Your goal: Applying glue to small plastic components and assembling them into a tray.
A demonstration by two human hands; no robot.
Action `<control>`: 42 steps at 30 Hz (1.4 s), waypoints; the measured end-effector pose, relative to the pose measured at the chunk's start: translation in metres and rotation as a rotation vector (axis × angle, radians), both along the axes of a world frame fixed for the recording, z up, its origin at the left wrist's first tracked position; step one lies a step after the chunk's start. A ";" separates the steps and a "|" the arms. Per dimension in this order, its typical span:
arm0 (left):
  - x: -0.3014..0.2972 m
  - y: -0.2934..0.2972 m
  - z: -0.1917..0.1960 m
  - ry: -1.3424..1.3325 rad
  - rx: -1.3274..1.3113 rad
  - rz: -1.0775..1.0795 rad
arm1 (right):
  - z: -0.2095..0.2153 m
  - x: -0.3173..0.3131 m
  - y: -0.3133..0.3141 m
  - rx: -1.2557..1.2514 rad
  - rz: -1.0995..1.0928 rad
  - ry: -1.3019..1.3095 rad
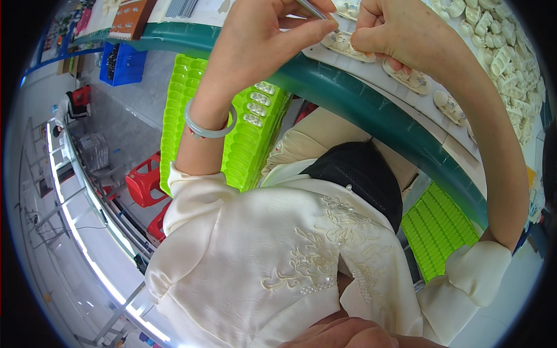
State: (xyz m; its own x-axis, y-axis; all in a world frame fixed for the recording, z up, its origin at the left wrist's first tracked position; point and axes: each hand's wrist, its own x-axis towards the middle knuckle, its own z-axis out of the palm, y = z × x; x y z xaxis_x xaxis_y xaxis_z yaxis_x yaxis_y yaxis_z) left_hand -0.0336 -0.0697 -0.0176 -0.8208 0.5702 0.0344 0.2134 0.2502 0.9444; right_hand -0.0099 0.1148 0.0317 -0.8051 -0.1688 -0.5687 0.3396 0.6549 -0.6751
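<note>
At the top of the view, my left hand (261, 43) is closed around a slim silver metal rod-like tool (312, 8); its working end is out of sight. To its right, my right hand (400, 29) has thumb and fingers pinched together at a cream oval piece (342, 45) with small fittings on it. Whether these fingers hold something small is hidden. Under the same hand lies another cream oval piece (415, 82), and a further oval piece (449, 107) rests to the right along a white strip (386, 87) on the table.
A green padded edge (360, 98) curves along the table's near side. Many loose cream pieces (499, 61) are heaped at the right. Below stand a lime-green tray (191, 110) with several pieces in it and another green tray (438, 232). A blue bin (125, 64) and red stool (144, 181) are leftward.
</note>
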 end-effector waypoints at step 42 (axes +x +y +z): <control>-0.020 -0.017 -0.035 -0.047 0.254 0.312 | 0.000 -0.026 -0.028 0.205 -0.091 -0.155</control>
State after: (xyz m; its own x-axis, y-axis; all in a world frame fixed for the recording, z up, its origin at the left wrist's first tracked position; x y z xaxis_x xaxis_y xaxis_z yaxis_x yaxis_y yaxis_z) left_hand -0.0534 -0.0871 -0.0528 -0.9571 0.2719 0.1005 0.1192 0.0534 0.9914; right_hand -0.0362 0.0867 0.0313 -0.7120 0.0317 -0.7015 0.4922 0.7350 -0.4664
